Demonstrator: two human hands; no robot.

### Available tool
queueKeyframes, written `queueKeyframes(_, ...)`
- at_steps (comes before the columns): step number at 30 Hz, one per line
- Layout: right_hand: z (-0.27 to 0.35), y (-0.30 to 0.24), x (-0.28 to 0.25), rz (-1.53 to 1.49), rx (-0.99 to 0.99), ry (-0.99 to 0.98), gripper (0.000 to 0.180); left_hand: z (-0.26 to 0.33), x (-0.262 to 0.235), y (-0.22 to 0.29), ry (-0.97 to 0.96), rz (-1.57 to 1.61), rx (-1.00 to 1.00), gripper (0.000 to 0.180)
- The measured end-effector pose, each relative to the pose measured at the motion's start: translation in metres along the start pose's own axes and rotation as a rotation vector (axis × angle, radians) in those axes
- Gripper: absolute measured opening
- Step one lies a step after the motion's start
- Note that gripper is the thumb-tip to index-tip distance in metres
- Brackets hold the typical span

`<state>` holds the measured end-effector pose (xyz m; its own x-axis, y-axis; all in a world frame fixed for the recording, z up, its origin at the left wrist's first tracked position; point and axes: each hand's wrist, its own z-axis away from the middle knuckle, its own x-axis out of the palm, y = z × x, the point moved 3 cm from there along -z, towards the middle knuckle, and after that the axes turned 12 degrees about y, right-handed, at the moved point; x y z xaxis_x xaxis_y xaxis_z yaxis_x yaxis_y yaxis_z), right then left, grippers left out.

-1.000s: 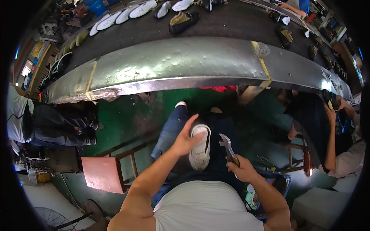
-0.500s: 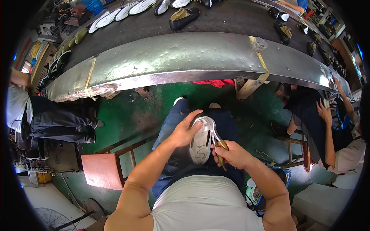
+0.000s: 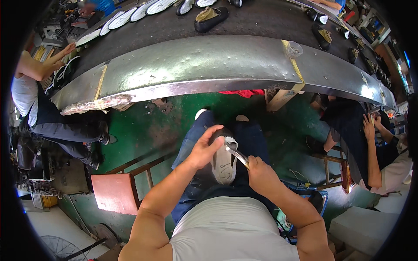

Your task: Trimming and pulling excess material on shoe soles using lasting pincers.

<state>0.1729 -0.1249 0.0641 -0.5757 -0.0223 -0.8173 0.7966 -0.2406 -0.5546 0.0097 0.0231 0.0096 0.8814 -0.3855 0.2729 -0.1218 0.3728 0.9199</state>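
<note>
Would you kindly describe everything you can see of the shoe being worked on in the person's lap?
The shoe lies sole-up on the person's lap, over dark blue trousers, its length running away from the body. The underside showing is pale grey-white with faint dark marks, and the far end looks black. The left hand grips its far left side, fingers curled over the edge. The right hand holds metal pliers whose tips meet the shoe's upper right edge. Its material and inner parts cannot be made out.

Bright daylight glares off the curved metal conveyor rim [image 3: 209, 65]; fisheye edges bend and darken.
</note>
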Motion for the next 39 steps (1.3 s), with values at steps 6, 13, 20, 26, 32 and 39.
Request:
queueKeyframes(6,0.025,0.020,-0.021,-0.485,-0.198,-0.190,0.030,0.014,0.000,0.003,0.066,-0.157,0.213,0.049)
queueKeyframes(13,0.038,-0.001,-0.003,-0.797,-0.109,0.285,0.033,0.107,0.026,0.035,-0.399,-0.375,0.737,0.100)
queueKeyframes(20,0.024,-0.013,0.002,-0.937,-0.318,0.284,0.036,0.117,0.036,0.017,-0.279,-0.379,0.874,0.106)
queueKeyframes(26,0.003,-0.007,-0.001,-0.914,-0.178,0.208,0.028,0.105,0.036,0.016,-0.217,-0.534,0.703,0.103)
queueKeyframes(32,-0.012,0.039,0.021,-0.700,0.021,0.393,0.046,0.061,0.018,-0.033,-0.096,-0.613,0.503,0.072)
queueKeyframes(39,-0.016,0.057,0.052,-0.589,0.427,0.291,0.056,0.032,0.014,-0.048,0.116,-0.653,0.002,0.031)
